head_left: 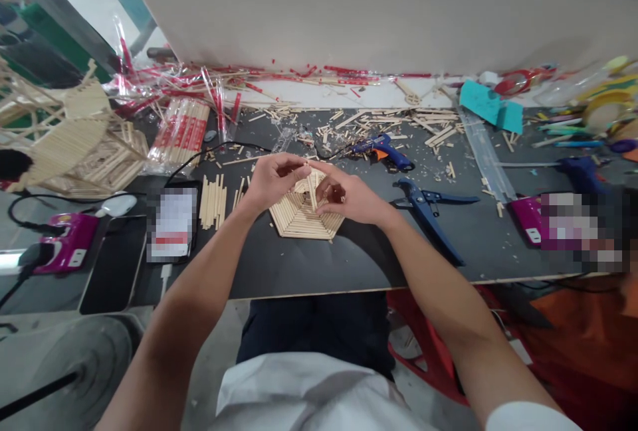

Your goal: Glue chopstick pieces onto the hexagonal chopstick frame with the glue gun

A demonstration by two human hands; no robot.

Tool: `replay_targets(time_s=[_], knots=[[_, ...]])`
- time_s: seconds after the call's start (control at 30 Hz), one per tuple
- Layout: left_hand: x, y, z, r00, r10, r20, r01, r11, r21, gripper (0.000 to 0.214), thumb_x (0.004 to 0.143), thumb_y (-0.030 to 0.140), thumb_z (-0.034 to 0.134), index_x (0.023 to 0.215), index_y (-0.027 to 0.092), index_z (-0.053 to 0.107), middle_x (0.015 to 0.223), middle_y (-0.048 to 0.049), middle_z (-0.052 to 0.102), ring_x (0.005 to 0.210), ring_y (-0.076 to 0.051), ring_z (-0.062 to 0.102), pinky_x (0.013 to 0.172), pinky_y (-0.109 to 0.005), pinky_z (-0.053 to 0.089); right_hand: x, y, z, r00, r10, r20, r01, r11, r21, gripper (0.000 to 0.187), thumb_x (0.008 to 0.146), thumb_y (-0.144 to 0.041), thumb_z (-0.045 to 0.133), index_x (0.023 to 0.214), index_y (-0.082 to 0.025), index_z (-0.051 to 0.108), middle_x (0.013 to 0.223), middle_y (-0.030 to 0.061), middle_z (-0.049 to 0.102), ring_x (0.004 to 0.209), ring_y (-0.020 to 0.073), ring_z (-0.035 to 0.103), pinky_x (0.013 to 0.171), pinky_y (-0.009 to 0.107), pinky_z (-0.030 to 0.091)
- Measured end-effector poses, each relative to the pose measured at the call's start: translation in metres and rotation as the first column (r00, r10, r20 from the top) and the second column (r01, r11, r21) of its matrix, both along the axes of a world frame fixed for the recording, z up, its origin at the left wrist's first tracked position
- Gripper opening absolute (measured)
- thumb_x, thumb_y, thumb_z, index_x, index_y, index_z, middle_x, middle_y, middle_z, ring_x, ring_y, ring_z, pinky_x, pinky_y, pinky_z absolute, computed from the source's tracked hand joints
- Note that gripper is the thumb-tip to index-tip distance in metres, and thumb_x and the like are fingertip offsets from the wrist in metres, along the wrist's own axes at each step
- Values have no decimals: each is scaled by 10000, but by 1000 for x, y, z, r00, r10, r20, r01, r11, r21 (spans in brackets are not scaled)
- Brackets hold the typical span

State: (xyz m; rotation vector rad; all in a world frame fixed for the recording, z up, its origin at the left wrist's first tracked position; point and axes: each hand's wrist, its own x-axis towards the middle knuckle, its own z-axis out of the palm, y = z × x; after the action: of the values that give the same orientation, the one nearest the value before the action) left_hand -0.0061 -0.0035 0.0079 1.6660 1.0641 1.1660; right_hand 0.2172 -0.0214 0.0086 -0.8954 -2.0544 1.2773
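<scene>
A flat many-sided piece made of rings of light wooden sticks (304, 226) lies on the dark table in front of me. Above it, a short wooden stick (313, 192) stands between my two hands. The fingertips of my left hand (275, 182) are pinched at its upper end. With thumb and fingers curled, my right hand (353, 197) grips the same stick from the other side. My fingers partly cover the middle of the wooden piece. Cut sticks (213, 200) lie in a row left of my left hand.
Behind my hands are a blue glue gun (383, 151) and scattered stick offcuts (349, 122). Blue cutters (431, 212) lie to the right. Leftward are two phones (172, 222), wrapped sticks (179, 132), a purple power strip (74, 242) and a larger stick structure (80, 132).
</scene>
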Motion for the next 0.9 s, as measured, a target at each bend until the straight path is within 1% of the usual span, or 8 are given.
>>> replay_targets(time_s=[0.1, 0.2, 0.33, 0.43, 0.53, 0.67, 0.77, 0.9], knots=[[0, -2, 5, 1000, -16, 6, 17, 999, -31, 169, 803, 317, 767, 788, 151, 742, 580, 2, 640, 441, -62, 520, 416, -176, 416, -1, -2, 3, 1000, 1, 3, -1, 1000, -4, 793, 844, -280, 767, 1558, -302, 425, 875, -23, 705, 670, 130, 577, 657, 293, 498], [2, -2, 5, 999, -5, 52, 8, 997, -75, 159, 795, 305, 781, 773, 158, 726, 548, 12, 617, 426, -63, 515, 406, -180, 415, -1, -2, 5, 999, -41, 19, 41, 999, -1, 792, 830, -318, 789, 1542, -285, 444, 896, -13, 704, 638, 122, 549, 650, 296, 496], [2, 2, 0, 973, 118, 198, -100, 990, -99, 216, 812, 363, 796, 800, 169, 704, 587, 5, 646, 449, -75, 575, 402, -177, 443, 1, 0, 5, 987, -156, 39, 155, 987, 31, 786, 784, -427, 833, 1476, -252, 503, 973, 15, 694, 626, 116, 543, 635, 306, 489], [2, 6, 0, 931, 225, 287, -191, 972, -140, 265, 809, 403, 813, 824, 172, 683, 701, -21, 706, 516, -86, 646, 421, -173, 475, 2, 2, 3, 968, -245, 50, 243, 969, 44, 643, 783, -449, 829, 1335, -207, 606, 944, 25, 700, 604, 112, 540, 625, 313, 471], [2, 7, 1, 899, 290, 329, -239, 953, -185, 272, 793, 388, 830, 812, 172, 667, 712, -24, 719, 516, -85, 652, 423, -172, 481, 2, 4, -1, 937, -350, 7, 350, 936, 46, 486, 796, -457, 819, 1176, -194, 671, 866, 20, 703, 601, 116, 545, 612, 313, 449], [5, 6, 2, 888, 284, 362, -223, 954, -200, 255, 788, 361, 833, 816, 167, 670, 714, -27, 726, 525, -89, 664, 434, -174, 496, 1, 7, -7, 884, -462, -68, 465, 885, 37, 389, 782, -438, 830, 1062, -202, 697, 836, 18, 701, 624, 126, 569, 612, 310, 453], [8, 4, 0, 894, 273, 354, -204, 954, -221, 257, 791, 357, 832, 836, 163, 670, 723, -32, 731, 535, -94, 674, 449, -178, 512, 1, 9, -10, 873, -479, -95, 483, 875, 26, 310, 796, -389, 808, 1020, -197, 714, 836, 27, 707, 664, 141, 601, 625, 313, 469], [11, 3, -2, 908, 274, 316, -201, 948, -247, 254, 806, 348, 820, 839, 163, 649, 726, -37, 727, 541, -96, 679, 454, -179, 520, 2, 10, -10, 859, -507, -77, 511, 857, 62, 251, 804, -361, 788, 982, -196, 726, 849, 38, 723, 692, 153, 623, 664, 331, 497]])
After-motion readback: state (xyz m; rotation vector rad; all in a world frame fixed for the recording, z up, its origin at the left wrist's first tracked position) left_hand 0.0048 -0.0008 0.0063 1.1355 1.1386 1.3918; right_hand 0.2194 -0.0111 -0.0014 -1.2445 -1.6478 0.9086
